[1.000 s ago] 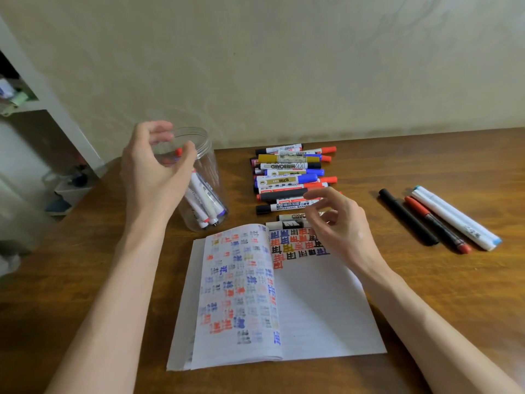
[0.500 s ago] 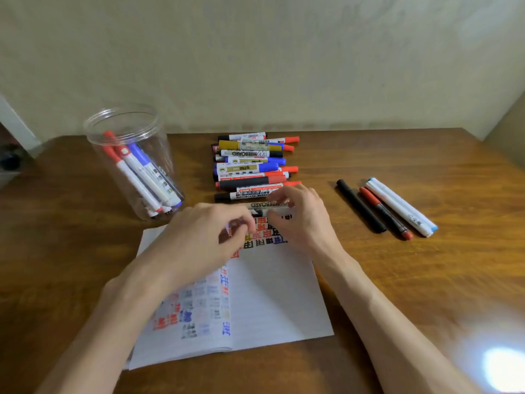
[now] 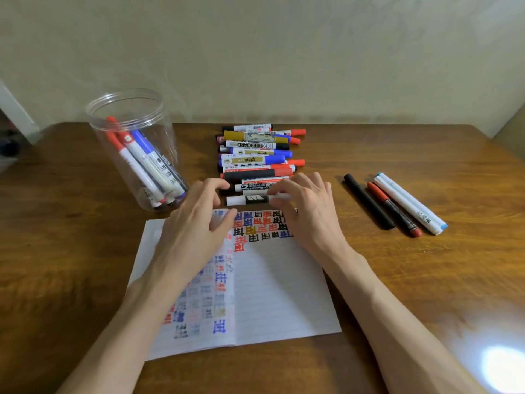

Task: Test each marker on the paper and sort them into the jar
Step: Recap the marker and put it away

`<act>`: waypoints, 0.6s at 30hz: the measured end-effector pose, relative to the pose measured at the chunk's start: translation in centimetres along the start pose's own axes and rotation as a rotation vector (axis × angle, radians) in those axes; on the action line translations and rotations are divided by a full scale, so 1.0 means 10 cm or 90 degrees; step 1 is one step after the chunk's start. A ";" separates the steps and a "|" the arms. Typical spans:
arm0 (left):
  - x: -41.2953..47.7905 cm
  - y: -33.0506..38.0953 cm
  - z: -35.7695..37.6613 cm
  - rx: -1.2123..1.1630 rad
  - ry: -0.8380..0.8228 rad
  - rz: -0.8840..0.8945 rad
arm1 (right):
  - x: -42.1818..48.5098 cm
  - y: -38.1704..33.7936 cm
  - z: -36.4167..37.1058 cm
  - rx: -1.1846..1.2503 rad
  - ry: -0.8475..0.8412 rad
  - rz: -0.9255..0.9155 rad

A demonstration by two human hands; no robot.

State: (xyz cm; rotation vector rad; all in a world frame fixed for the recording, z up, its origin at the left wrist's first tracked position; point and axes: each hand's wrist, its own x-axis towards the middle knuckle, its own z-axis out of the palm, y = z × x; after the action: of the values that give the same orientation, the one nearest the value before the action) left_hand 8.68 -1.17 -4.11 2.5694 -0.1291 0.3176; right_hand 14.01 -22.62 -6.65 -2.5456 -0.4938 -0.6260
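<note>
marker (image 3: pixel 250 199): right hand (image 3: pixel 308 214) pinches end, left hand (image 3: pixel 199 223) just beside

Jar (image 3: pixel 166 137) back-left w/ markers (image 3: pixel 142 160) in it, marker pile (image 3: pixel 255 155) behind paper (image 3: pixel 278 294), 3 pens (image 3: pixel 395 206) to the right.

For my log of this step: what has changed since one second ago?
The left hand let go of the jar and moved right to the white marker; the right hand took hold of its right end. The marker row, three pens and paper stayed in place.
</note>
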 end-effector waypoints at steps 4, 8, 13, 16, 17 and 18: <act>0.00 -0.10 0.02 -0.075 0.061 0.009 | -0.01 -0.06 -0.04 0.080 -0.012 -0.030; 0.00 -0.12 -0.03 -0.108 0.086 0.031 | 0.00 -0.12 -0.10 0.161 -0.063 0.008; 0.00 -0.13 -0.07 -0.165 0.102 0.086 | 0.00 -0.17 -0.35 0.431 -0.068 0.101; 0.00 -0.08 -0.06 -0.191 0.098 0.130 | -0.02 -0.18 -0.44 0.697 -0.001 0.234; -0.01 -0.06 -0.05 -0.199 0.084 0.142 | -0.03 -0.19 -0.43 0.748 -0.008 0.276; -0.02 -0.05 -0.04 -0.200 0.068 0.152 | -0.04 -0.21 -0.40 0.777 -0.026 0.303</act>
State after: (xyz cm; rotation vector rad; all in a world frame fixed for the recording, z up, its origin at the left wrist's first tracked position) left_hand 8.47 -0.59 -4.10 2.2224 -0.4137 0.4820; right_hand 11.44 -23.05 -2.97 -1.4081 -0.1547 -0.0197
